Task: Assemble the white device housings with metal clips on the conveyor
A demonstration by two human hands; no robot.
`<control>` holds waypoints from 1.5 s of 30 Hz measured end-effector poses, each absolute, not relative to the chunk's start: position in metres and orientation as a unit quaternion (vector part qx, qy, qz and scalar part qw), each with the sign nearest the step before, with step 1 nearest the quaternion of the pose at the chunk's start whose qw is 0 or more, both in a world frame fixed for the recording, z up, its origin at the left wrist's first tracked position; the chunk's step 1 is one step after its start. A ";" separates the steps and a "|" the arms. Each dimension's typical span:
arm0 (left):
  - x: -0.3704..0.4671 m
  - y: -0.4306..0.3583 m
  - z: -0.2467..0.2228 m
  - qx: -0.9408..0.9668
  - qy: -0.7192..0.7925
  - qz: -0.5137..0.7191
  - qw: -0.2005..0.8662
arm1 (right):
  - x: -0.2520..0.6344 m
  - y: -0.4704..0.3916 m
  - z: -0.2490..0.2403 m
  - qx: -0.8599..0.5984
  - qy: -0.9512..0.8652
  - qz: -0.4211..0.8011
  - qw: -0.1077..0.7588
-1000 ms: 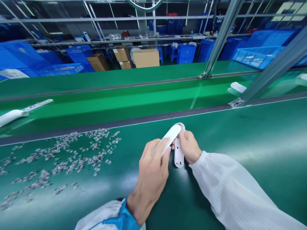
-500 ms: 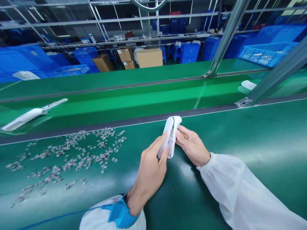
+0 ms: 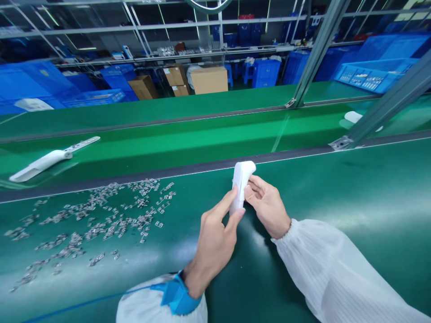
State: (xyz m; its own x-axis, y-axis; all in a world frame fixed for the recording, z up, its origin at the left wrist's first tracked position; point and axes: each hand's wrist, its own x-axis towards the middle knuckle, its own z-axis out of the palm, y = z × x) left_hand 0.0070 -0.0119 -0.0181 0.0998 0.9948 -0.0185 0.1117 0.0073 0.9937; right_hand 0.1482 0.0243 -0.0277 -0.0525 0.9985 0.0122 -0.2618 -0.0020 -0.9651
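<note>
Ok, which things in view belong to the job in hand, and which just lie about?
Likely the job:
elongated white plastic casing, held between left grip and right grip
small silvery metal pieces, perhaps

Likely just lying about:
brown cardboard boxes
light-blue plastic crate, far right

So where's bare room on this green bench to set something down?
Right of the right hand, between the white sleeve and the dark strip, the bench shows bare. Its left side is crowded with small metal parts.

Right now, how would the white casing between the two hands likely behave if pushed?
The white casing looks stiff, undented between the left hand and right hand. Its smooth surface may be slippery; its rounded end could rock.
</note>
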 end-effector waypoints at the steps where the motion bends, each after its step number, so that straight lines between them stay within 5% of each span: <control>1: 0.006 -0.010 -0.017 0.509 0.487 0.442 0.555 | 0.148 0.023 -0.027 -0.444 -0.455 0.547 0.546; 6: 0.001 -0.001 -0.004 0.322 0.376 0.436 0.752 | 0.153 0.021 -0.021 -0.524 -0.470 0.464 0.538; 13: 0.000 -0.001 -0.003 0.329 0.376 0.438 0.747 | 0.151 0.021 -0.020 -0.488 -0.447 0.496 0.563; 16: -0.002 -0.002 -0.008 0.453 0.469 0.436 0.620 | 0.147 0.022 -0.019 -0.408 -0.404 0.591 0.567; 19: -0.002 -0.005 -0.014 0.626 0.568 0.376 0.380 | 0.143 0.022 -0.019 -0.330 -0.324 0.692 0.554; 23: 0.003 -0.010 -0.020 0.764 0.533 0.340 0.129 | 0.138 0.021 -0.021 -0.318 -0.246 0.731 0.552; 34: 0.002 -0.010 -0.024 0.787 0.517 0.329 0.068 | 0.143 0.025 -0.026 -0.252 -0.204 0.769 0.551; 38: 0.000 -0.009 -0.019 0.739 0.548 0.358 0.158 | 0.141 0.022 -0.025 -0.260 -0.207 0.773 0.540; 43: -0.005 -0.005 0.000 0.478 0.570 0.300 0.597 | 0.136 0.014 -0.025 -0.265 -0.248 0.795 0.485; 45: -0.006 -0.004 0.005 0.448 0.506 0.293 0.677 | 0.135 0.012 -0.025 -0.273 -0.272 0.794 0.469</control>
